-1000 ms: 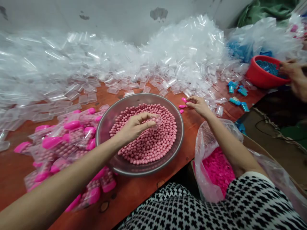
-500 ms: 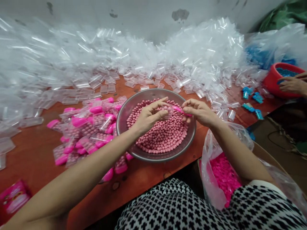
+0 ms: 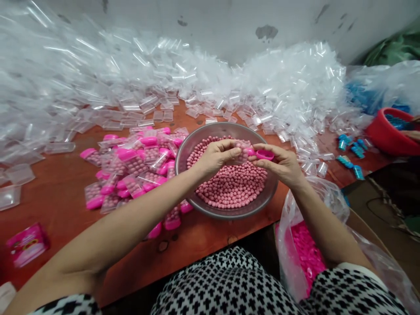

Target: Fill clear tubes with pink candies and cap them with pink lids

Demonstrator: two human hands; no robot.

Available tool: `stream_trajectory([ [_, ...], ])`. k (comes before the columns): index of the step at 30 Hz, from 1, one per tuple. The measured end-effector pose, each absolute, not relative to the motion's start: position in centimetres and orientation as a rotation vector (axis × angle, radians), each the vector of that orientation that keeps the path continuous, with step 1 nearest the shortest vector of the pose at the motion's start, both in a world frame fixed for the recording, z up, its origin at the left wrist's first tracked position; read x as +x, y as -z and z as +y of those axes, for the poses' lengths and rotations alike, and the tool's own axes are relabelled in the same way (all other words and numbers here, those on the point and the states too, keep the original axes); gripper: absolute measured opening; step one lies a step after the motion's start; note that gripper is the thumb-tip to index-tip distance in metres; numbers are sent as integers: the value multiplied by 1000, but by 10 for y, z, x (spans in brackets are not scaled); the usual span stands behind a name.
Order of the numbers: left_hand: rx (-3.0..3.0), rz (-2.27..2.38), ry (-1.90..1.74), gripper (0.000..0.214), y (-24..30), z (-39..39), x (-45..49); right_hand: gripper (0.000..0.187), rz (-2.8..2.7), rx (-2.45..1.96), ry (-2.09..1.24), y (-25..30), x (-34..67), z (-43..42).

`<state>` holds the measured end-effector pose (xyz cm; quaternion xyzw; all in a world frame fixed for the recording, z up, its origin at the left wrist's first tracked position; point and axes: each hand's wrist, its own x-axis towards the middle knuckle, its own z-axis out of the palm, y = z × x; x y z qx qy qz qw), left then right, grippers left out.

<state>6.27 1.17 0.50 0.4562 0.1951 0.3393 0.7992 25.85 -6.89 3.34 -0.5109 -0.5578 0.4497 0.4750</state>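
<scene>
Over the bowl, my left hand point(image 3: 218, 155) is closed on a small clear plastic container point(image 3: 242, 153) with pink balls inside. My right hand point(image 3: 282, 165) pinches a pink plastic cap point(image 3: 265, 155), its hollow side showing. Another pink piece point(image 3: 250, 151) sits at the container's end, between the hands; whether it is joined to the cap I cannot tell. Beneath both hands, a metal bowl point(image 3: 229, 214) holds many loose pink balls point(image 3: 232, 188). Left of it lies a heap of filled containers with pink caps point(image 3: 131, 164).
Clear empty containers point(image 3: 157, 65) are piled along the wall. A plastic bag point(image 3: 287, 245) of pink caps point(image 3: 306, 251) stands by my right forearm. A pink packet point(image 3: 28, 245) lies at left. At right are blue-filled containers point(image 3: 357, 171), a red basin point(image 3: 382, 133) and another person's hand point(image 3: 414, 133).
The view has shifted, so the scene sits further right. My fingers have turned the container and cap, and the cap's hollow side now faces me. The other person's hands have moved mostly out of view.
</scene>
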Motion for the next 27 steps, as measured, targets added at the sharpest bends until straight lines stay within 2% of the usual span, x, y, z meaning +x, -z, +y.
stream_trajectory([
  [5, 983, 406, -755, 43, -4, 12, 63, 41, -1426, -1260, -975, -39, 259, -65],
  [8, 1129, 478, -787, 42, -2, 14, 62, 52, -1279, -1275, -948, -40, 264, -60],
  [10, 1375, 592, -762, 33, 0, 18, 61, 60, -1198, -1312, -887, -39, 269, -56],
  [14, 2045, 737, -432, 16, 9, 24, 72, 60, -1132, -1334, -853, -36, 274, -55],
  [16, 2194, 725, -297, 12, 15, 23, 85, 58, -1095, -1303, -896, -36, 272, -56],
  [23, 2149, 644, -285, 13, 23, 11, 123, 55, -1023, -1299, -969, -36, 273, -58],
  [27, 1798, 601, -374, 28, 19, 14, 111, 57, -950, -1270, -1023, -36, 282, -58],
])
